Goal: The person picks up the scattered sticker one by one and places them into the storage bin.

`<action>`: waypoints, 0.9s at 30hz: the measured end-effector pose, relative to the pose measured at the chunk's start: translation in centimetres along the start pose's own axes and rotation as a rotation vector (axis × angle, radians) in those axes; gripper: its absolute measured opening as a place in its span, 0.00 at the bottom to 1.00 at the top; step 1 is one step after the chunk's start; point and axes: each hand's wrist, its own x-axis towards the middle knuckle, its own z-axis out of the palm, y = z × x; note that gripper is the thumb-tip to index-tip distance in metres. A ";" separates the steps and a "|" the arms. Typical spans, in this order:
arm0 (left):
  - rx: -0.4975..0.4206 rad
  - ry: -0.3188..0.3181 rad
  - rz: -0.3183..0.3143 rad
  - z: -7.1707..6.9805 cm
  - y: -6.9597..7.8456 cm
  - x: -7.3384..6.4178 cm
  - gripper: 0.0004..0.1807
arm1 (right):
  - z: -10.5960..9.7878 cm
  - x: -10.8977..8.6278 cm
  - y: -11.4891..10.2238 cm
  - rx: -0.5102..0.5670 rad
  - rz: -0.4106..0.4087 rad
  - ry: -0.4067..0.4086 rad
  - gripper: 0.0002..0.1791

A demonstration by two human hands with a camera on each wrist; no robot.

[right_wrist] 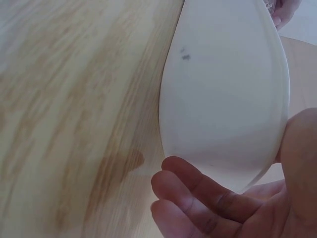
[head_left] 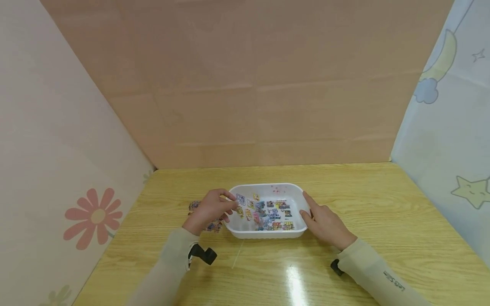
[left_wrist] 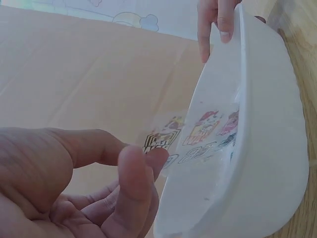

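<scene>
My left hand (head_left: 212,208) pinches the edge of a clear sticker sheet (left_wrist: 200,131) between thumb and fingers, at the left end of a white plastic tray (head_left: 264,235). Small colourful printed designs show on the sheet, which reaches over the tray's inside. More printed sticker pieces (head_left: 281,214) lie on the tray's bottom. My right hand (head_left: 327,224) holds the tray's right end, thumb over the rim and fingers along the outer wall. In the right wrist view those fingers (right_wrist: 190,191) curl beside the white wall.
Other printed pieces (head_left: 213,226) lie on the wooden table (head_left: 363,204) left of the tray, partly under my left hand and wrist. A thin pale strip (head_left: 237,254) lies in front of the tray. A brown paper-like panel (head_left: 252,106) stands behind, with patterned walls at both sides.
</scene>
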 end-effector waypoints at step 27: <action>-0.014 -0.080 -0.029 2.7 -0.8 1.4 0.12 | -0.2 0.1 -0.1 0.001 -0.023 -0.006 0.37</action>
